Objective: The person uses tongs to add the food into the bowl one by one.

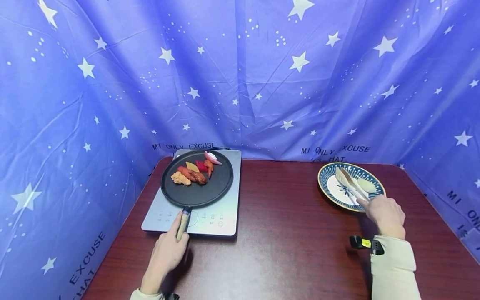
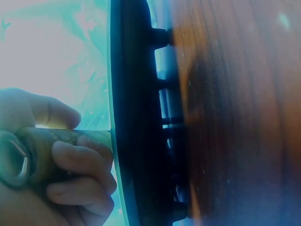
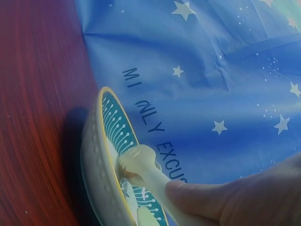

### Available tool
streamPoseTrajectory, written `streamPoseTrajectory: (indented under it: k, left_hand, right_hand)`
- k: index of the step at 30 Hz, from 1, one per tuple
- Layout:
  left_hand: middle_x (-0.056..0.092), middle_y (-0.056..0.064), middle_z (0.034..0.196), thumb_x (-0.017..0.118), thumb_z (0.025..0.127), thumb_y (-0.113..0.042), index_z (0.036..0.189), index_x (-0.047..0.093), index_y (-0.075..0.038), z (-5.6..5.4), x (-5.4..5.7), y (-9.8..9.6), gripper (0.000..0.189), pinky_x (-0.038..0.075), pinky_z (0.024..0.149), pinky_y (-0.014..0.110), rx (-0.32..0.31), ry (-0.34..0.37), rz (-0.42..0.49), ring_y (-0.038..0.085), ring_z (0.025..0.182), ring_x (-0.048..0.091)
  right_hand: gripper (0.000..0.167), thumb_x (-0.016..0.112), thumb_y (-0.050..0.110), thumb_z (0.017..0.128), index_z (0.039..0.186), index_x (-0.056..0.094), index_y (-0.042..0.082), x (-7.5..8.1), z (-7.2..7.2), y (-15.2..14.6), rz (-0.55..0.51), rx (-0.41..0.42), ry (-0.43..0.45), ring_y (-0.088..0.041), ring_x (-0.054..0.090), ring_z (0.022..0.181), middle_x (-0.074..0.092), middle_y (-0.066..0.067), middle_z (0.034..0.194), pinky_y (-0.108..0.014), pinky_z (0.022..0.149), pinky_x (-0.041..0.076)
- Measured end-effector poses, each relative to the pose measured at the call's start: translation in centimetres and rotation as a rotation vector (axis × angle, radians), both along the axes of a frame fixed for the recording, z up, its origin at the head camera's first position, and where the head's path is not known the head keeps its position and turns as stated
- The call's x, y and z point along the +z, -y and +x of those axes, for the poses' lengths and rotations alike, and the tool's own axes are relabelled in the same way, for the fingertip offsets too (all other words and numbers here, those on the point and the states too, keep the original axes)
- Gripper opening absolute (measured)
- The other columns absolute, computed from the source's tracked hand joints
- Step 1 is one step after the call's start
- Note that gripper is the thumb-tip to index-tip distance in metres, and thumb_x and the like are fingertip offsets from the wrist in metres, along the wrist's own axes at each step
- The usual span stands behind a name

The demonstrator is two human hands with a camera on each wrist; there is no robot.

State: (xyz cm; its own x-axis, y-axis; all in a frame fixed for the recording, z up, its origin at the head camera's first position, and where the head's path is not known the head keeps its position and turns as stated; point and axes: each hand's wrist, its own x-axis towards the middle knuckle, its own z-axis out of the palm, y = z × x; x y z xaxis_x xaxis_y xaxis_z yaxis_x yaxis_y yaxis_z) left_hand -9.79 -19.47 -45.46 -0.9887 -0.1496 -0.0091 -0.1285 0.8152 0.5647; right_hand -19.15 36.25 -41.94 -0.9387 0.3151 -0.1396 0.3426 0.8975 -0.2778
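Note:
My left hand [image 1: 170,246] grips the wood-look handle [image 1: 183,225] of a flat black frying pan [image 1: 198,196]. In the left wrist view the fingers [image 2: 82,160] curl round that handle. Several food pieces lie in the pan: a crumbly golden piece [image 1: 181,178], a browned wing [image 1: 198,178], a yellow slice [image 1: 192,167], a dark red piece [image 1: 201,166] and a pink-and-white piece [image 1: 212,157]. At the right, my right hand [image 1: 386,214] holds pale tongs [image 3: 146,167], their tips over a blue-patterned plate [image 1: 325,189]. A pale oval slice [image 1: 366,185] lies on the plate beside the tongs.
Under the pan is a silver induction cooker [image 1: 228,221] with touch controls, at the left of the dark red wooden table [image 1: 277,233]. A blue starry curtain [image 1: 258,75] hangs behind the table and along both sides.

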Motion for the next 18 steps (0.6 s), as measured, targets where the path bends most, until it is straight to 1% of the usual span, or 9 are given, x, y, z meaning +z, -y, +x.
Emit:
streamPoseTrajectory:
  k: [5,8,12,14,16,18]
  left_hand:
    - [0.061,0.018,0.086,0.052,0.085,-0.020,0.150,0.030,-0.018,0.05,0.04,-0.01,0.069,0.042,0.057,0.041,0.000,0.001,0.005,0.023,0.061,0.048]
    - [0.061,0.018,0.085,0.052,0.085,-0.020,0.150,0.030,-0.018,0.08,0.09,-0.05,0.069,0.042,0.057,0.041,0.000,0.001,0.005,0.022,0.061,0.048]
    - [0.059,0.016,0.081,0.052,0.085,-0.020,0.150,0.029,-0.018,0.04,0.12,-0.06,0.069,0.041,0.054,0.039,0.003,0.009,0.012,0.022,0.060,0.047]
    - [0.059,0.016,0.080,0.052,0.085,-0.020,0.150,0.029,-0.019,0.02,0.13,-0.07,0.069,0.041,0.053,0.038,0.006,0.013,0.014,0.022,0.059,0.047]
    - [0.059,0.016,0.081,0.052,0.085,-0.020,0.150,0.029,-0.019,0.01,0.13,-0.09,0.069,0.041,0.053,0.038,0.008,0.015,0.014,0.023,0.059,0.047]
    - [0.060,0.017,0.083,0.052,0.085,-0.020,0.150,0.029,-0.018,-0.01,0.14,-0.13,0.069,0.041,0.054,0.039,0.008,0.015,0.012,0.023,0.060,0.047]
  right_hand:
    - [0.068,0.050,0.057,0.088,0.084,0.061,-0.010,-0.16,-0.10,0.27,0.018,0.060,-0.024,-0.053,0.053,0.080,0.051,-0.043,0.092,-0.051,0.057,0.042]
    - [0.065,0.048,0.058,0.089,0.077,0.061,-0.005,-0.29,-0.17,0.39,0.016,0.100,-0.028,-0.051,0.054,0.078,0.053,-0.040,0.088,-0.051,0.057,0.041]
    - [0.062,0.046,0.059,0.089,0.068,0.059,0.002,-0.38,-0.23,0.54,0.021,0.141,-0.038,-0.050,0.054,0.076,0.054,-0.038,0.086,-0.051,0.057,0.041]
    - [0.063,0.045,0.060,0.089,0.067,0.059,0.002,-0.30,-0.18,0.63,0.022,0.153,-0.036,-0.050,0.054,0.077,0.054,-0.038,0.085,-0.050,0.057,0.042]
    - [0.064,0.043,0.060,0.090,0.065,0.059,0.003,-0.12,-0.08,0.66,0.021,0.175,-0.019,-0.047,0.055,0.074,0.056,-0.031,0.077,-0.050,0.057,0.042]
    - [0.065,0.041,0.060,0.091,0.062,0.058,0.005,0.11,0.06,0.62,0.017,0.208,-0.004,-0.041,0.056,0.070,0.057,-0.021,0.067,-0.048,0.056,0.043]
